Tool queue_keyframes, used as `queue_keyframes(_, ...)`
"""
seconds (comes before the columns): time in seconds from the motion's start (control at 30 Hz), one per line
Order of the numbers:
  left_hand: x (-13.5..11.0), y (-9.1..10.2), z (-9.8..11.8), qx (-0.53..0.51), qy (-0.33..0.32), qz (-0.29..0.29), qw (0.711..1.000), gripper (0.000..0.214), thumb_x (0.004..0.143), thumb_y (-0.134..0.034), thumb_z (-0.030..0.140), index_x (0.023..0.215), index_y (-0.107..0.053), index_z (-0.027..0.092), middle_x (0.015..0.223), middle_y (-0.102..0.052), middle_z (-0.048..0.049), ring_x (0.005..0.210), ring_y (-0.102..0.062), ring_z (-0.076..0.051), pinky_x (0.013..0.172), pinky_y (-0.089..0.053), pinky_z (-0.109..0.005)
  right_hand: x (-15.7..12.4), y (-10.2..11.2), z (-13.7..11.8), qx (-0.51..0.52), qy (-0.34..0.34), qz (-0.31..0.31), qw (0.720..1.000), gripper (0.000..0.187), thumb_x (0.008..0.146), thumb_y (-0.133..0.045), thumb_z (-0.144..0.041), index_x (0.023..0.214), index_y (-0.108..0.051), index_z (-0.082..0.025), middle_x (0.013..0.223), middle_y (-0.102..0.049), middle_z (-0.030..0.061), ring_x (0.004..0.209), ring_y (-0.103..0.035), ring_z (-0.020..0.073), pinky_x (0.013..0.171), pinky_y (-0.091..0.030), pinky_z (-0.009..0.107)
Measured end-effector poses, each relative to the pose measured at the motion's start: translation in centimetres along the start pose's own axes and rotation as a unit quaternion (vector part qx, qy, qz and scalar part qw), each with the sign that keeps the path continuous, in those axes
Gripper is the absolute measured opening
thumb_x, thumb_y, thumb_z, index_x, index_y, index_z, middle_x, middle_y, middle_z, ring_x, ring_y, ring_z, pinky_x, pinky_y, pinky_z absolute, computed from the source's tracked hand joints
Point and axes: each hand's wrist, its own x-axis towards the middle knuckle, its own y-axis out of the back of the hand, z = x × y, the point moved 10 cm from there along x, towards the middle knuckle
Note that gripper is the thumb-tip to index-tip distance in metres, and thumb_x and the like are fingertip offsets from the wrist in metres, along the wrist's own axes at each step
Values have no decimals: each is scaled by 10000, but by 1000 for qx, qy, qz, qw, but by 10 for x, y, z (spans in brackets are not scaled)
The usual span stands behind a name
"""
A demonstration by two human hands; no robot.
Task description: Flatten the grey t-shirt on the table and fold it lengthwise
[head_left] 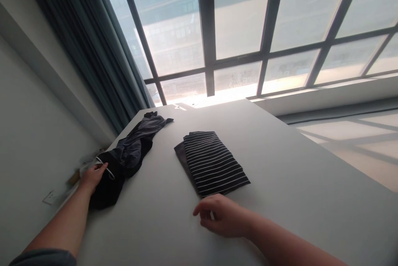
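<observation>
Head view shows the left hand (92, 176) gripping the near end of a crumpled dark grey and black garment heap (129, 156) with a white drawstring, at the white table's (280, 166) left edge. Right of that heap, set apart from it, lies a neatly folded black-and-white striped cloth (214, 162), squared off as if finished; the right hand (222, 215) rests loosely curled and empty just near of it.

Big window (248, 29) w/ dark metal frame fills the far side, well beyond both grips; bright daylight thru it, washed-out building outside. Grey-blue curtain (93, 50) hangs at its left end, above the left-side grip. Plain pale wall (27, 125) left, w/ a socket (49, 197) low down. White table (295, 183) spreads under everything. Sunlit floor (357, 141) far right.
</observation>
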Motion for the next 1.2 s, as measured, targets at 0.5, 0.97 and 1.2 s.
queue_keyframes(0.5,-314,-141,257,-77,-278,-329,899,770,719,-845,444,1424,-578,285,1305,-602,-143,1187,-628,-341,1007,-504,-411,-21,110,61,-265,-175,264,911,413,818,-601,-139,1198,-754,-192,1280,-627,100,1244,-520,237,1188,-342,384)
queue_keyframes(0.97,-298,-93,266,-420,-225,-242,845,234,1036,-437,408,1191,-541,266,1333,-644,-78,1211,-649,-220,1027,-536,-359,-19,91,36,197,-26,301,933,310,925,-579,-455,1018,-627,-164,953,-650,31,868,-578,127,807,-487,231)
queue_keyframes(1.2,-329,-98,282,-388,-318,-336,797,648,827,-748,278,1423,-496,241,1420,-613,-125,1293,-605,-296,1103,-496,-447,-27,77,46,443,-50,272,853,575,824,-755,-569,1249,-659,-194,1133,-688,76,1000,-664,168,881,-562,281)
